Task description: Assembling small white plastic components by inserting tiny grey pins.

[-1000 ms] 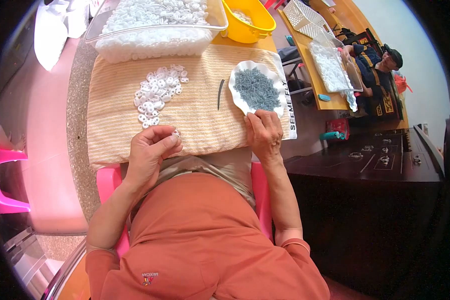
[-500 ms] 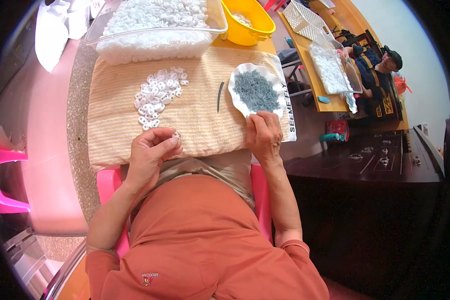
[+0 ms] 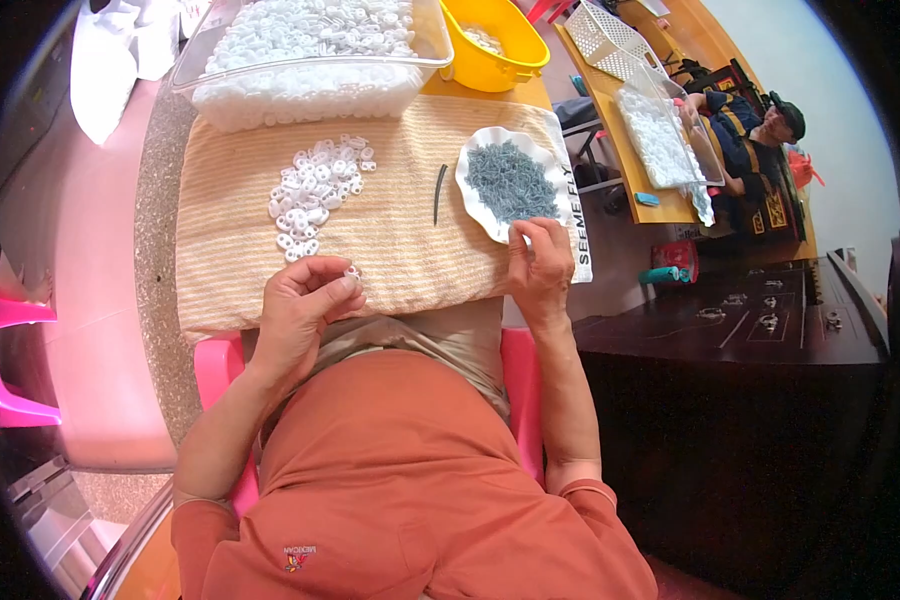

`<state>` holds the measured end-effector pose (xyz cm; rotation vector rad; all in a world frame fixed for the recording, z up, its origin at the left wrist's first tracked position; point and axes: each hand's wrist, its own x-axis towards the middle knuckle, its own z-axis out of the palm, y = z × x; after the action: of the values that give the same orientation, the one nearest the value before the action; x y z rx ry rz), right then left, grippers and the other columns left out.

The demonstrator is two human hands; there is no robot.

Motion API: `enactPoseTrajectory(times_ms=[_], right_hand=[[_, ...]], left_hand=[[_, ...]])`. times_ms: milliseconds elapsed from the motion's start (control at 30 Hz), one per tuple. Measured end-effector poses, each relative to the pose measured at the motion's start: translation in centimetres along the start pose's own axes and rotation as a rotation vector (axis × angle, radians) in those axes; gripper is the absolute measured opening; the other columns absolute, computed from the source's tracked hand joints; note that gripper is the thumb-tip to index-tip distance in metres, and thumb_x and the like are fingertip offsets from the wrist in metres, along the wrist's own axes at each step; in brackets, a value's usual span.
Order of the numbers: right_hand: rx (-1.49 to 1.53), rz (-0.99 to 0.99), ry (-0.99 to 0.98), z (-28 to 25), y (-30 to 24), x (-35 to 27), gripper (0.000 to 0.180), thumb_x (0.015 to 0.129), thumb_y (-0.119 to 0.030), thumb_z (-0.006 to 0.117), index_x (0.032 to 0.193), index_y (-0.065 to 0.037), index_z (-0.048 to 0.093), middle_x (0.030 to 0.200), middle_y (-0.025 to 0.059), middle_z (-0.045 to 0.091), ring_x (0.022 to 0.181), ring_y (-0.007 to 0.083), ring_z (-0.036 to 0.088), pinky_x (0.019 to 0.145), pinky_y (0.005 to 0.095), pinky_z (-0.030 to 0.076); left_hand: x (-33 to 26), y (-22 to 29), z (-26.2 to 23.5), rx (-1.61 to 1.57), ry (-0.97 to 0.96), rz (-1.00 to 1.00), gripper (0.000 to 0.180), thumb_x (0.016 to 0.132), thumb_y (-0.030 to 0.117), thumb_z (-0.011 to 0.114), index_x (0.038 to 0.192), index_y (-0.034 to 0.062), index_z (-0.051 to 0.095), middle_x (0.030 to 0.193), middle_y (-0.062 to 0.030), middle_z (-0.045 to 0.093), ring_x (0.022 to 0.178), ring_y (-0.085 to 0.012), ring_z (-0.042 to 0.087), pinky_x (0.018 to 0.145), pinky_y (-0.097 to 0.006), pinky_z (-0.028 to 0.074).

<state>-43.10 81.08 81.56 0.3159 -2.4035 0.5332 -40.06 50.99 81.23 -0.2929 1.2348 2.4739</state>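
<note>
Left hand (image 3: 305,295): thumb and forefinger closed in a pinch on one white piece (image 3: 353,272), held above the near part of the towel (image 3: 400,245); the other fingers are curled. Right hand (image 3: 542,262): fingers bent, thumb close to the forefinger, fingertips at the near rim of the plate (image 3: 469,205). Whether it grips a grey bit cannot be told.

Compared with half a second ago, the right hand sits slightly farther right and is turned a little, its fingertips higher against the plate. The left hand and its piece show no clear change. The heap and the strip lie as before.

Count, working outward: one piece in the left hand; one heap (image 3: 315,190) of loose white pieces just beyond that hand, too many and too overlapped to number; one dark strip (image 3: 439,195), lying between heap and plate; one scalloped white plate carrying one mound of grey bits (image 3: 511,180), not countable. Behind the towel, on the surface (image 3: 537,92), stand one clear bin (image 3: 432,63) full of white pieces and one yellow tub (image 3: 485,72). To the right, well apart, one co-worker (image 3: 732,115) sits at a second table (image 3: 662,209).
</note>
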Motion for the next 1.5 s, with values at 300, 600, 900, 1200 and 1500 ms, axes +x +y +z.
enactPoseTrajectory(times_ms=[300,600,900,1200,1500], right_hand=[[-0.023,-0.018,0.035,-0.3,-0.4,0.3,0.009,0.082,-0.001,0.065,0.091,-0.001,0.062,0.087,0.0143,0.061,0.08,0.0314,0.06,0.07,0.0375,0.048],[0.179,0.111,-0.009,-1.1,-0.9,1.1,0.005,0.085,-0.004,0.063,0.088,-0.001,0.059,0.085,0.0142,0.059,0.075,0.0285,0.06,0.065,0.0344,0.049],[0.757,0.441,-0.22,-0.9,-3.6,-0.4,0.007,0.093,-0.004,0.058,0.093,0.003,0.058,0.091,0.0027,0.054,0.08,0.0088,0.055,0.072,0.0214,0.047],[1.051,0.449,-0.332,-1.1,-8.0,-0.5,0.006,0.091,-0.003,0.06,0.089,0.002,0.061,0.088,0.0028,0.057,0.076,0.007,0.054,0.067,0.0201,0.044],[1.104,0.442,-0.335,-0.7,-8.4,-1.0,0.004,0.089,-0.003,0.062,0.09,0.001,0.062,0.09,0.0044,0.057,0.077,0.0085,0.055,0.067,0.0211,0.045]], left_hand=[[-0.1,-0.3,0.0,0.006,-0.015,-0.009,0.015,0.085,0.0,0.065,0.101,0.0002,0.062,0.09,-0.0067,0.066,0.08,-0.0128,0.065,0.075,-0.027,0.057],[-0.4,-0.5,0.1,0.016,-0.015,-0.024,0.015,0.085,0.001,0.066,0.099,0.0001,0.062,0.088,-0.0069,0.066,0.079,-0.0135,0.065,0.074,-0.027,0.057],[-0.2,-2.1,1.7,0.132,-0.106,-0.097,0.015,0.087,0.004,0.064,0.101,0.0006,0.064,0.09,-0.0062,0.066,0.079,-0.0136,0.065,0.075,-0.026,0.055],[0.7,-1.6,5.9,0.195,-0.27,-0.038,0.024,0.092,0.018,0.063,0.105,-0.0022,0.063,0.092,-0.0044,0.066,0.081,-0.0088,0.061,0.073,-0.023,0.053],[0.9,-1.4,5.8,0.159,-0.292,-0.062,0.023,0.094,0.02,0.06,0.103,-0.0012,0.064,0.095,-0.0058,0.067,0.081,-0.0098,0.063,0.072,-0.023,0.054]])
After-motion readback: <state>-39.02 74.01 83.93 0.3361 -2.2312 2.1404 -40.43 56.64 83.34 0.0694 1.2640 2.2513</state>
